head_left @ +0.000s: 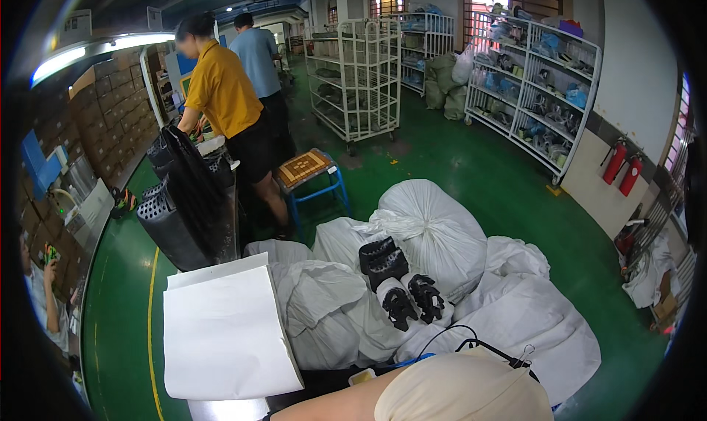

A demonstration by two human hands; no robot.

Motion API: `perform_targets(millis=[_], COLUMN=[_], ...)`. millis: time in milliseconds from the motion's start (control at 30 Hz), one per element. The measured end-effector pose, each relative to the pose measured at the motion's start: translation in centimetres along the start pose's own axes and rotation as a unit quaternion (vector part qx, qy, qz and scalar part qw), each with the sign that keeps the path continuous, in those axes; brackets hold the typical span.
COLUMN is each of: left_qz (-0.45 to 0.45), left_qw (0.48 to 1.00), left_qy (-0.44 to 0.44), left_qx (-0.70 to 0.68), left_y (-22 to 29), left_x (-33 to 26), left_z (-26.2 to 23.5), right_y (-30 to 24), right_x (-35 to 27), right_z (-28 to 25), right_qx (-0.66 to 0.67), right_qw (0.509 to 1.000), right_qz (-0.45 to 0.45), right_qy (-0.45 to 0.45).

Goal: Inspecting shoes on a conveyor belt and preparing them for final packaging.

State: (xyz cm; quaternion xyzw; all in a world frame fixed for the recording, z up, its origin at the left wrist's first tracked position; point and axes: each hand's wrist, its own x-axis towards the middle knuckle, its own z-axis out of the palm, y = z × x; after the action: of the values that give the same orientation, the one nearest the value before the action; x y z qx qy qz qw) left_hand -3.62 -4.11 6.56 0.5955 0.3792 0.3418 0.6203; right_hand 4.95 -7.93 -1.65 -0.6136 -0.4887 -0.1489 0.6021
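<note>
At the lower edge one of my arms (346, 400), in a cream sleeve (464, 388), reaches leftward. Its hand lies outside the picture, and the other hand does not show either. Just beyond the forearm is a white sheet or board (224, 332), with a small yellowish piece (362, 377) near the arm. Past the sleeve, large white sacks (434, 226) are heaped. On them rest a black moulded piece (383, 262) and two black strappy pieces (400, 308), partly wrapped in white; their kind is unclear.
Black perforated bins (173, 222) stand left of a stool (305, 172). Two people work at the bench, one in a yellow shirt (224, 89); another person (48, 303) is at far left. Wheeled white racks (353, 82) and shelves (530, 82) stand behind; fire extinguishers (615, 163) hang right.
</note>
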Motion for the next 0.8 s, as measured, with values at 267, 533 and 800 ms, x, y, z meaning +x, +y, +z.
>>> perform_targets(millis=[267,533,800], left_qz=[-0.016,0.003,0.043], left_qw=[1.0,0.991,0.991], left_qy=[0.008,0.007,-0.025], left_qx=[-0.008,-0.13,-0.121], left_y=[-0.9,-4.4,-4.8], left_x=[0.9,3.3,3.1], left_z=[-0.7,-0.6,-1.4], right_y=[-0.2,-1.0,-1.8], right_x=[0.3,0.6,0.1], right_z=[-0.7,-1.8,-2.9], right_qx=[0.017,-0.016,0.025], right_qw=[0.999,0.973,0.979], right_qz=[0.028,0.125,0.101], right_qy=[0.002,-0.195,-0.173])
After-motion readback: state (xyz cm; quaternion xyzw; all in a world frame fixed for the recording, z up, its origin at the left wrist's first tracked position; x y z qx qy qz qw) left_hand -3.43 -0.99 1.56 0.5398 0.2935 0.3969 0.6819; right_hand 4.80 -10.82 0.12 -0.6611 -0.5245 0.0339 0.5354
